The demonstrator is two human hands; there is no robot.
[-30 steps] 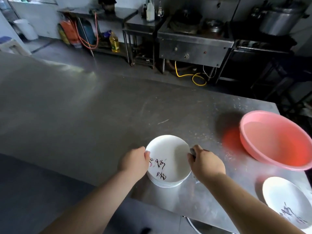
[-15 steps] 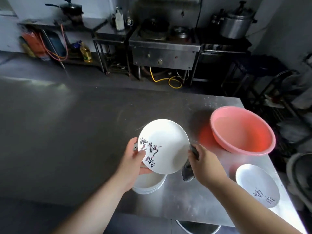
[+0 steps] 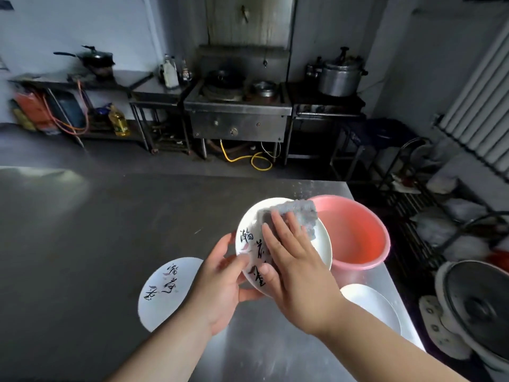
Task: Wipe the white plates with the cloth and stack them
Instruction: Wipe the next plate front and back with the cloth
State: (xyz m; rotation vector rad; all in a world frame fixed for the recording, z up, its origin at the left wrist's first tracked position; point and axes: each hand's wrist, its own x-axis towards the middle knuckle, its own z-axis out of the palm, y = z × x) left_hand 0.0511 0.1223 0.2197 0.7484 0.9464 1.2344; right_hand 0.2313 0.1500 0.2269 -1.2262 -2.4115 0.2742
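I hold a white plate with black brush writing tilted up above the steel table. My left hand grips its lower left rim, thumb on the face. My right hand lies flat on the plate's face, fingers straight, pressing a grey cloth against it. Another written white plate lies on the table to the left, partly hidden by my left forearm. A third white plate lies at the right, behind my right forearm.
A pink basin holding water stands just behind the held plate, near the table's right edge. Beyond the table are a steel stove, side tables and a big pot. A wire rack stands at the right.
I lifted the top plate off the stack and tilted it toward me. My right hand moved from the plate's rim onto its face and spread the cloth there.
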